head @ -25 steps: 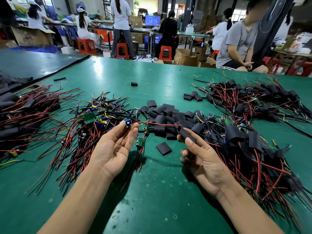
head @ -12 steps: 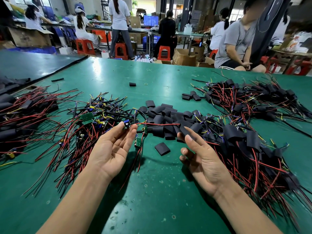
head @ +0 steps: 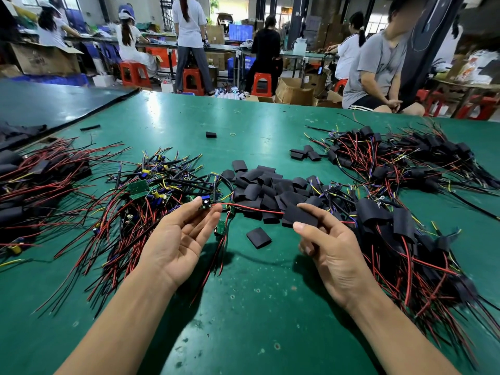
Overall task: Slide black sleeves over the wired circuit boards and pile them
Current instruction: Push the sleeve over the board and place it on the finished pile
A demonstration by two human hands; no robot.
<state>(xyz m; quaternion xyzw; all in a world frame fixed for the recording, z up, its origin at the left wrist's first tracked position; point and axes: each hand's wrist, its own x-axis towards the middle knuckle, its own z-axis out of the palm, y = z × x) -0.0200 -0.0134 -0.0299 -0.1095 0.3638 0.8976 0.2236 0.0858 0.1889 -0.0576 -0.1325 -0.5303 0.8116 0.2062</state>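
1. Left hand (head: 181, 239): palm up, with the thumb and fingertips pinching a small green circuit board with a blue component (head: 205, 203), held just above the table.
2. Thin red wire (head: 251, 209): runs from the circuit board rightward to the left end of item 3. Whether it passes inside cannot be told.
3. Flat black tube sleeve (head: 300, 217): held crosswise, clamped between the thumb and forefinger of the right hand (head: 332, 255). The remaining fingers are loosely curled below it.
4. Heap of loose black sleeves (head: 265, 188): at the middle of the table, just behind both hands.
5. Single stray black sleeve (head: 258, 237): lies flat on the table between the two hands, apart from the heap.
6. Tangle of bare green boards with red, black and yellow wires (head: 151, 190): left of the heap, beside the left hand.
7. Near pile of sleeved boards (head: 400, 226): right of the right hand, with wires trailing toward the table edge.
8. Far pile of sleeved boards (head: 405, 161): further back on the right.
9. Left pile of sleeved boards (head: 35, 180): at the left edge.
10. Green table mat (head: 243, 307): lies under all the items.
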